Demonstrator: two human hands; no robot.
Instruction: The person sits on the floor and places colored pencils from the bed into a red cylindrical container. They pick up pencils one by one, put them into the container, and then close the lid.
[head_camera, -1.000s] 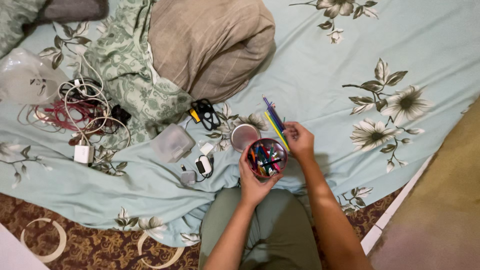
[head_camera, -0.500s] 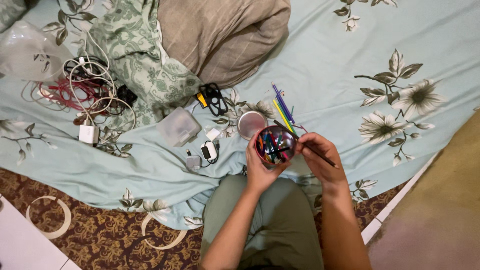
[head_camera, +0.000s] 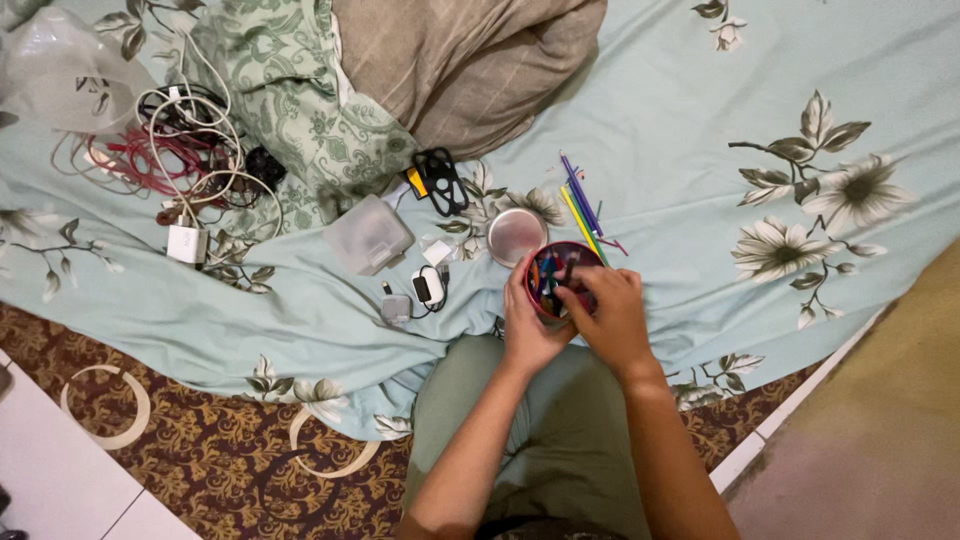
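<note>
The left hand (head_camera: 527, 325) wraps around the side of a round red tin full of coloured pencils (head_camera: 556, 276), holding it over the pale blue flowered bedsheet (head_camera: 680, 150). The right hand (head_camera: 608, 312) pinches a dark pencil (head_camera: 570, 270) into the tin. A round silver lid (head_camera: 515, 236) and loose coloured pencils (head_camera: 582, 205) lie just beyond

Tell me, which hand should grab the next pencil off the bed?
Probably the right hand. The loose pencils lie on its side, just past the round tin, and its fingers aren't gripping the tin. The left hand is wrapped around the tin, keeping it upright.
</note>
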